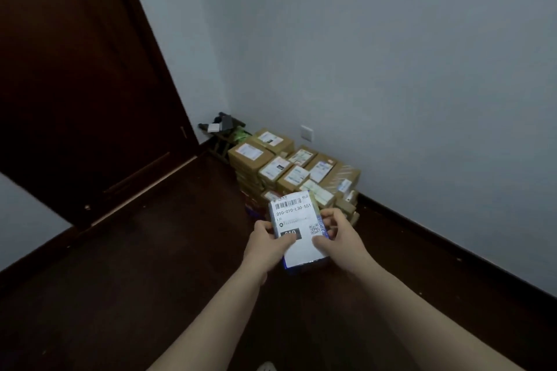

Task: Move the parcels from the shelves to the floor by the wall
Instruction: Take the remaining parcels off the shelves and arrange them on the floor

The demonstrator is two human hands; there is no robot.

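Note:
I hold a small parcel (297, 227) with a white shipping label and blue edges in front of me, above the dark floor. My left hand (269, 242) grips its left side with the thumb on the label. My right hand (337, 235) grips its right side, thumb also on top. Beyond the parcel, a pile of several brown cardboard parcels (289, 172) with white labels is stacked on the floor against the pale wall (391, 69).
A dark wooden door (75, 84) stands at the left. A small dark stool or rack with items (224, 129) sits in the corner behind the pile. A white wall socket (307, 132) is above the pile. Dark wooden floor (150, 265) spreads left and below.

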